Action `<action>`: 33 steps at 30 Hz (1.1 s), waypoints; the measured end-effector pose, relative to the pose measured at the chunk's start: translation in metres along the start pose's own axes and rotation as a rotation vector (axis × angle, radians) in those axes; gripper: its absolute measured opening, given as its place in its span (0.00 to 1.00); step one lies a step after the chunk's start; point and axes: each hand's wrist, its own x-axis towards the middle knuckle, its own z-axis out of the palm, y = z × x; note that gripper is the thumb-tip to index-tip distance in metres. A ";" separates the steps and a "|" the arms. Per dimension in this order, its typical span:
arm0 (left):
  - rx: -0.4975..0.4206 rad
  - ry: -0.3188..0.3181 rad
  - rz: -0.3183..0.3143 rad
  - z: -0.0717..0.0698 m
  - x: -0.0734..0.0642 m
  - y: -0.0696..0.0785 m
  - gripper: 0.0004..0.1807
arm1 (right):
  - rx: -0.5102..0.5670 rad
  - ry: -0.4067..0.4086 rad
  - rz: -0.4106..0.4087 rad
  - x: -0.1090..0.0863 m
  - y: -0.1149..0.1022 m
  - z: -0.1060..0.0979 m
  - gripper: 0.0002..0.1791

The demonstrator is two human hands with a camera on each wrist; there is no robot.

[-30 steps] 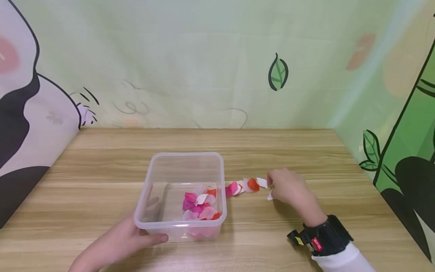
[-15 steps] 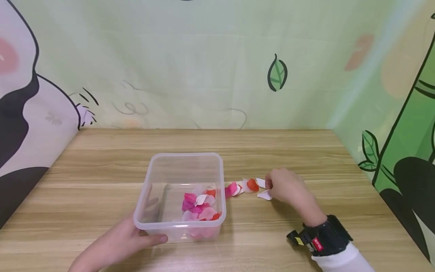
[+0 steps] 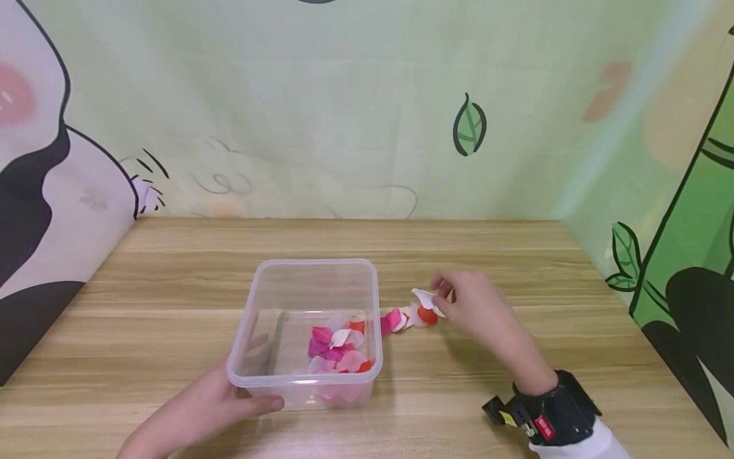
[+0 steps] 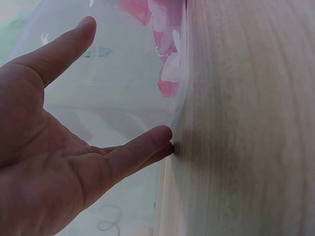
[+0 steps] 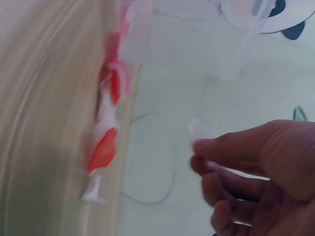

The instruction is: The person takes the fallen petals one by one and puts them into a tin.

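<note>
My left hand (image 3: 215,408) holds a clear plastic container (image 3: 371,344) at its near left corner. The thumb lies along the front wall and the fingers on the left side; in the left wrist view the hand (image 4: 78,147) spans the see-through wall. Pink, white and red petals (image 3: 338,347) lie inside, toward the right. To the container's right, my right hand (image 3: 478,306) pinches a white petal (image 3: 423,296) between thumb and forefinger. That petal (image 5: 195,129) is raised off the wood in the right wrist view. Below it runs a row of petals (image 3: 394,319) with a red petal (image 3: 427,315).
All of this stands on a wood-grain table (image 3: 201,255). Behind it hangs a pale green printed backdrop (image 3: 321,127), which also lines the left and right sides. A black strap with a small camera (image 3: 553,408) sits on the right wrist.
My right hand has risen from the table and shifted slightly left and back, lifting a white petal. The left hand and container have stayed in place.
</note>
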 end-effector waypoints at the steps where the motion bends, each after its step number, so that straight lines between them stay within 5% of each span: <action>1: -0.001 -0.001 0.000 0.000 0.000 0.000 0.66 | 0.018 0.038 -0.019 -0.001 -0.003 -0.001 0.04; 8: 0.059 -0.007 0.023 -0.001 -0.001 -0.001 0.66 | 0.118 0.243 -0.173 -0.012 -0.029 -0.008 0.07; 15: 0.010 -0.008 -0.001 0.000 -0.001 -0.002 0.65 | 0.168 0.377 -0.384 -0.023 -0.049 -0.008 0.08; 28: 0.013 -0.013 -0.034 0.001 -0.001 -0.001 0.64 | 0.273 0.388 -0.544 -0.037 -0.074 0.005 0.12; 33: 0.003 -0.007 -0.023 0.001 0.000 -0.001 0.66 | 0.294 0.359 -0.547 -0.038 -0.079 0.009 0.09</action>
